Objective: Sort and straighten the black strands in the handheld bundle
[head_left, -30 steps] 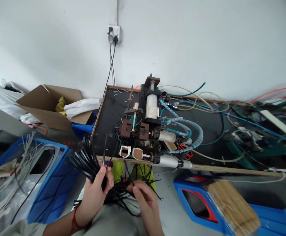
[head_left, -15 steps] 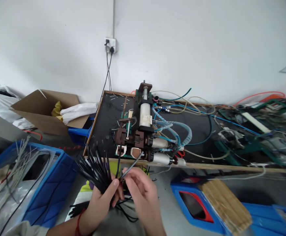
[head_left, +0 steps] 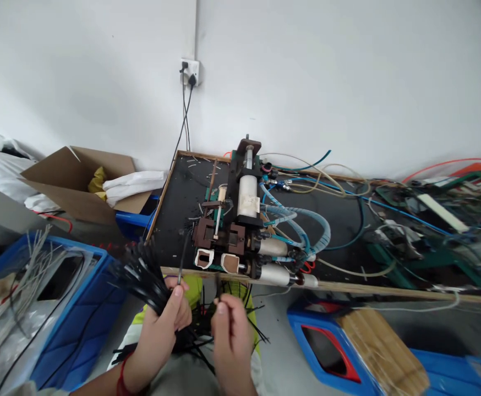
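My left hand (head_left: 162, 327) is closed around a bundle of black cables (head_left: 143, 280), whose ends fan out up and to the left. One black cable (head_left: 183, 256) stands apart from the bundle, its lower part between my left thumb and fingers. To the right, my right hand (head_left: 230, 330) is in a pinch; a thin black cable (head_left: 218, 283) shows just above its fingertips, blurred. Beyond both hands, at the bench edge, is a pneumatic machine (head_left: 249, 198) with brown jaw blocks (head_left: 203, 234) and two white-rimmed pieces in front.
More black cables (head_left: 259, 330) hang over my lap. At the left stands a blue crate (head_left: 79, 313) holding pale wires, with a cardboard box (head_left: 65, 190) behind. Hoses (head_left: 318, 220) loop over the black bench (head_left: 168, 203). A blue and red stool (head_left: 327, 352) is below right.
My hands have moved apart, the left one leftward and the right one slightly down. The cable that slanted between them is gone from there; a single cable now stands upright at my left hand.
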